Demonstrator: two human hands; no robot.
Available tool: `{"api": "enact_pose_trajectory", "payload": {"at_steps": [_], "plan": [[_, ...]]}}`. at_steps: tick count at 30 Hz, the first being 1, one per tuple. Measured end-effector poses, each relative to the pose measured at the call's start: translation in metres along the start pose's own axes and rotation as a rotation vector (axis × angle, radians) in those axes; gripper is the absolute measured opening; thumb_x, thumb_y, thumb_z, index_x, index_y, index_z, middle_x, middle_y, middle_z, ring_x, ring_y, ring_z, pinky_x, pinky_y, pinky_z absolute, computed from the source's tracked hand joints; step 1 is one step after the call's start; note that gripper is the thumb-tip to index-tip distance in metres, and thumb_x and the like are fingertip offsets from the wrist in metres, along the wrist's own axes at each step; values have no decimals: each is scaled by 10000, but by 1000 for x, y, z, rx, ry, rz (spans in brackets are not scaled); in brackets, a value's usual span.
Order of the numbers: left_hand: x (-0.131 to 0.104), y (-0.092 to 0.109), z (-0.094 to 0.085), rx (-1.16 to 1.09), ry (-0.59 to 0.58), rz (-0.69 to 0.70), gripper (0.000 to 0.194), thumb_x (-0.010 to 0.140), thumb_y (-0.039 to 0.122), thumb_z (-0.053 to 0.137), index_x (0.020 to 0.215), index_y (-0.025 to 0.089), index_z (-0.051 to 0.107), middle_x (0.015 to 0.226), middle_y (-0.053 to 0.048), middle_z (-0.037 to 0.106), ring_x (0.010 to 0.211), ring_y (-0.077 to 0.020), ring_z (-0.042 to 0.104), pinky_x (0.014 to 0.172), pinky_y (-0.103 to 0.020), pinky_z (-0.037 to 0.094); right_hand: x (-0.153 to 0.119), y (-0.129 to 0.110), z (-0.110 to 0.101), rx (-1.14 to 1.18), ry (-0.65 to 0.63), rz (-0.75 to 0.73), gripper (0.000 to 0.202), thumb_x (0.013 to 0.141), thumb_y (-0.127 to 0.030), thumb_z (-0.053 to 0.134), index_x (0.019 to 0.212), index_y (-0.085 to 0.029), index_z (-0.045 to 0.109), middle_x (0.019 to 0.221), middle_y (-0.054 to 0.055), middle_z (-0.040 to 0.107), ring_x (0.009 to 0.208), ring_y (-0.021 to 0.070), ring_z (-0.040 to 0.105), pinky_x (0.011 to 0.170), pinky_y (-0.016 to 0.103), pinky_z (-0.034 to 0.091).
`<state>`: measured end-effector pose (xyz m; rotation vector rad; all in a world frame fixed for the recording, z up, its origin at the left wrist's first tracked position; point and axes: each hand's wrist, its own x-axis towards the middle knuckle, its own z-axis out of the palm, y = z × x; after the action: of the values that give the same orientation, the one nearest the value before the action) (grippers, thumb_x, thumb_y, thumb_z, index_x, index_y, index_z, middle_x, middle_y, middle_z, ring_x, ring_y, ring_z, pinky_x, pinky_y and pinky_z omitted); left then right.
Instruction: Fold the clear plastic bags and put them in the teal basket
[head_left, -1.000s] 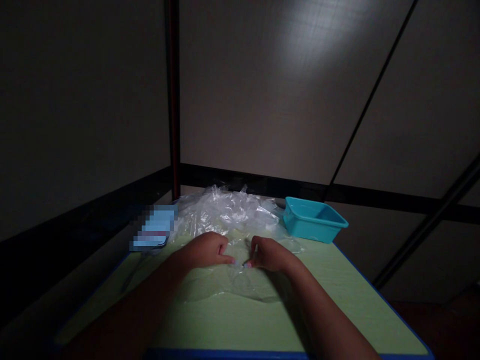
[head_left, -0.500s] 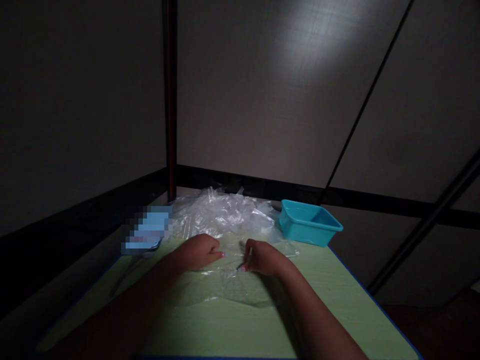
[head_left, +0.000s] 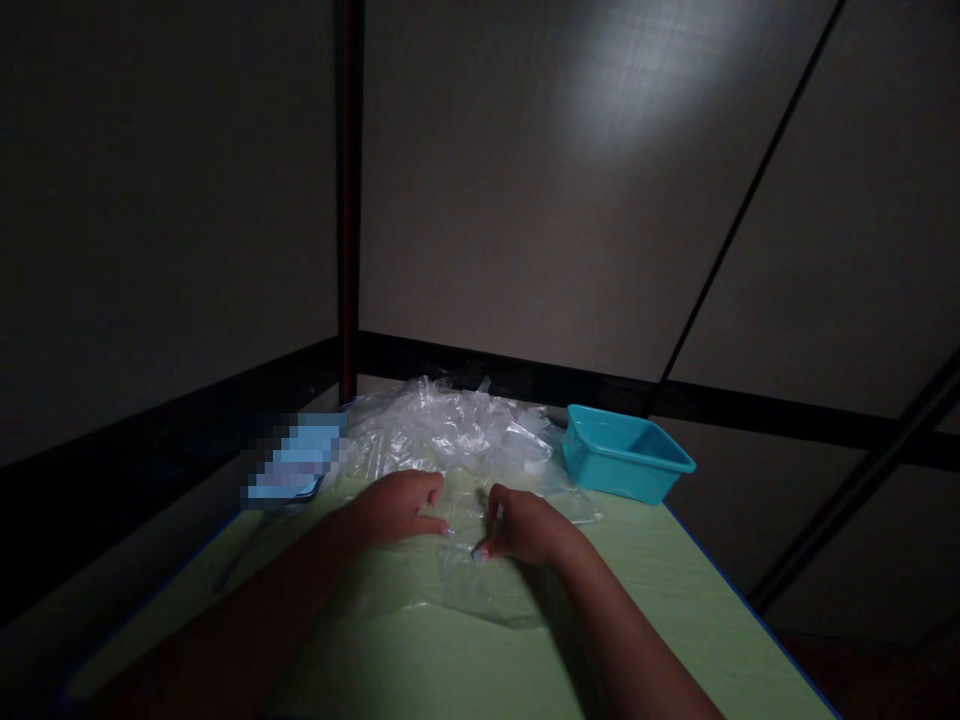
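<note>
A clear plastic bag [head_left: 487,595] lies spread on the light green table [head_left: 405,665] in front of me, under and between my hands. My right hand [head_left: 529,525] has its fingers bent down and closed on the bag, near a small dark spot by the thumb tip. My left hand [head_left: 401,508] is just left of it, above the bag, with thumb and curled fingers apart and nothing visible between them. Behind both hands rises a loose heap of crumpled clear plastic bags [head_left: 465,425].
A turquoise plastic basin [head_left: 622,470] stands at the back right edge of the table. On the left edge lies a phone-like object [head_left: 296,460], its screen blurred out. Dark panelled walls [head_left: 510,200] close off the back and left.
My left thumb has come away from the curled fingers and moved slightly lower. My right hand has shifted slightly downward with the bag. The view has turned a little.
</note>
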<state>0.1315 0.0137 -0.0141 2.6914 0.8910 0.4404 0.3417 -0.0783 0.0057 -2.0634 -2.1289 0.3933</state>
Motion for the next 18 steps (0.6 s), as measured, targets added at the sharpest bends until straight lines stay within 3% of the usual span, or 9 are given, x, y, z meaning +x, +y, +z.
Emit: {"api": "enact_pose_trajectory", "payload": {"at_steps": [4, 7, 12, 18], "plan": [[0, -1, 2, -15, 7, -9, 303, 665, 473, 605, 782, 206, 523, 716, 41, 533, 670, -143, 480, 539, -215, 272, -1, -5, -3, 3, 91, -62, 269, 693, -397, 642, 879, -211, 584, 825, 42, 632, 722, 169, 541, 612, 248, 316], [1, -2, 5, -30, 23, -24, 268, 723, 465, 541, 759, 200, 514, 693, 40, 527, 644, -136, 476, 531, -218, 268, 0, -8, -1, 99, 124, -173, 141, 778, -315, 551, 851, -200, 589, 793, 19, 621, 693, 133, 525, 627, 234, 322], [3, -2, 6, -21, 44, -6, 208, 746, 396, 524, 732, 189, 508, 683, 27, 528, 648, -138, 461, 545, -231, 271, 0, -13, 6, 240, 35, -334, 176, 711, -309, 653, 850, -211, 609, 779, -19, 598, 688, 112, 514, 628, 209, 327], [3, -3, 6, -18, 57, 24, 213, 765, 401, 514, 721, 193, 496, 689, 27, 536, 633, -130, 452, 538, -229, 268, 3, -15, 15, 226, 42, -335, 308, 559, -314, 778, 782, -205, 595, 775, -33, 568, 694, 114, 499, 606, 199, 302]]}}
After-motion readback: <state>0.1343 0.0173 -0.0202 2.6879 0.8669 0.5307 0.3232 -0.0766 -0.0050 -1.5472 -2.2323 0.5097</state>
